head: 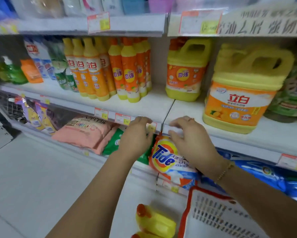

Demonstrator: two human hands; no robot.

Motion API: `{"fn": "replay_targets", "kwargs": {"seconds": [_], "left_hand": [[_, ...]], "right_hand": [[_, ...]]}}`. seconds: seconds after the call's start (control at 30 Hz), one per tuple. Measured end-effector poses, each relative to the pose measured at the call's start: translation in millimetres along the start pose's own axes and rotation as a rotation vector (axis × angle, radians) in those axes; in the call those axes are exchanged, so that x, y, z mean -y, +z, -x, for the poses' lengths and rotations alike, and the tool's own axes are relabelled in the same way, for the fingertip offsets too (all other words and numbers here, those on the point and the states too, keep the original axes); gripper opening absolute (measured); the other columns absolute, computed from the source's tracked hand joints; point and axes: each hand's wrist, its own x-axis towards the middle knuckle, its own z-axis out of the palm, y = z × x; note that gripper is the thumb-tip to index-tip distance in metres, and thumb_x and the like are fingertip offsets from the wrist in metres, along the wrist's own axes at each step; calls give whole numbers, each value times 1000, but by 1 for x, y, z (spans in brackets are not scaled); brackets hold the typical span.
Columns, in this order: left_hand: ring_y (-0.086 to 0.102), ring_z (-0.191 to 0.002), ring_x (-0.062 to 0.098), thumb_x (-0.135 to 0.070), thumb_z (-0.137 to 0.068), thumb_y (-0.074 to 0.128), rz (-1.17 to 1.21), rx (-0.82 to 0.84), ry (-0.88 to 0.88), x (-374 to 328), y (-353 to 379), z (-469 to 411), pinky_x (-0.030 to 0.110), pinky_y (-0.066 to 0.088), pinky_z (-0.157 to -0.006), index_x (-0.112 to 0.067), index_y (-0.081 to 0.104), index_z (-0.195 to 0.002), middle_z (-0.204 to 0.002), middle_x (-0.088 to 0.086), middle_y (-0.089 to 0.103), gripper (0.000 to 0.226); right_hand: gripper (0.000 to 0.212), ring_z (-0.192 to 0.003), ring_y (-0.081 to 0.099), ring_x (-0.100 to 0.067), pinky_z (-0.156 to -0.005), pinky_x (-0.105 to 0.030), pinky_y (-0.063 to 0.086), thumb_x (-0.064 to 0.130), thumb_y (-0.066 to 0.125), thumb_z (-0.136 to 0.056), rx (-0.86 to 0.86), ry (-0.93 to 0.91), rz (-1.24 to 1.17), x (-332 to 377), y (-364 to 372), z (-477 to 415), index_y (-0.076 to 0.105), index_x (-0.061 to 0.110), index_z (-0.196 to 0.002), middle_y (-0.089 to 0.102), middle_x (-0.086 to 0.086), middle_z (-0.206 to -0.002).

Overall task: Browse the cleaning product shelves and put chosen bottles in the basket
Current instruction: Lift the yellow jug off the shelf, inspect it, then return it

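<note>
We see both hands low in the middle of the frame, reaching under the shelf edge (177, 130) towards a Tide bag (163, 157) that leans out from the lower shelf. The right hand (190, 141) hovers over the top of the bag with its fingers (174, 124) spread and loosely bent, gripping nothing. The left hand (137, 134) curls downward between the bag and a green bag (112, 143), and we cannot tell whether its fingers have hold of anything. The bottles the task wants are elsewhere: slim orange bottles (129, 71) and a big yellow jug (244, 93) stand on the shelf above, a yellow bottle (154, 220) lies at the bottom centre, and the basket (213, 213) waits at the lower right. We judge the main risk to be taking a soft bag rather than a bottle. A limp bag pulled by one corner may also sag, drag the green bag out with it, or catch the price tag (151, 127) just above the knuckles. The yellow bottle appears to sit beside the basket rather than in it, though we cannot be sure.
</note>
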Motion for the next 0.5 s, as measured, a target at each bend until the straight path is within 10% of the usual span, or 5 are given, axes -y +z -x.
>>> {"fn": "replay_targets", "kwargs": {"seconds": [0.17,0.37,0.5], "left_hand": [[9,-147,25,-29,-92,57,-162,196,83,-3,25,-55,32,10,-117,-12,23,-150,-159,8,18,69],[35,-129,23,-39,-81,72,-135,44,149,8,57,-52,27,29,-103,-11,44,-127,-128,5,43,60],[40,-120,16,-34,-77,76,-54,-48,188,15,63,-50,22,34,-96,-15,48,-124,-124,0,44,57]], "right_hand": [[53,-122,45,-34,-99,-31,35,15,57,-89,-109,134,143,-26,-35,-108,39,2,-137,44,-19,-135],[51,-134,38,-29,-110,-33,29,16,55,-94,-98,513,-264,-52,-30,-170,36,2,-139,38,-17,-146],[90,-137,34,-26,-112,-36,29,23,75,-80,-378,608,-614,-62,-11,-192,17,12,-148,30,-10,-151]]}}
